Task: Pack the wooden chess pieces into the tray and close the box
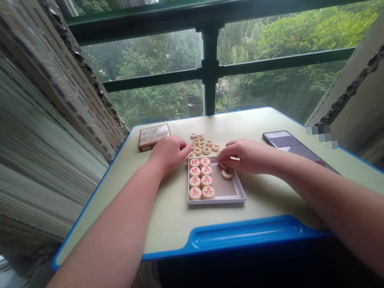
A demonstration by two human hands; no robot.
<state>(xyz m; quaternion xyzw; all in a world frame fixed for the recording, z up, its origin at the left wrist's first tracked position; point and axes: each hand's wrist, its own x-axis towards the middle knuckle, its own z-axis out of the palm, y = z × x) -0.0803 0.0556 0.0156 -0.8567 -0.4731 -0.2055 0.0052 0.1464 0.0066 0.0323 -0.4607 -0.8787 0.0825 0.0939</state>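
A shallow grey tray [233,198] lies in the middle of the desk. Several round wooden chess pieces with red characters [201,176] sit in two columns along its left side. More loose pieces [203,145] lie on the desk just behind the tray. My left hand [170,152] rests at the tray's far left corner, fingers curled against a loose piece. My right hand [247,156] hovers over the tray's far right corner, fingers pinched on a piece, with another piece [227,173] lying just below them inside the tray.
A brown box lid [152,136] lies at the desk's far left. A phone [291,145] lies on the right, partly under my forearm. The desk [166,221] has a blue rim and a blue groove [244,233] at the front. Curtains and a window surround it.
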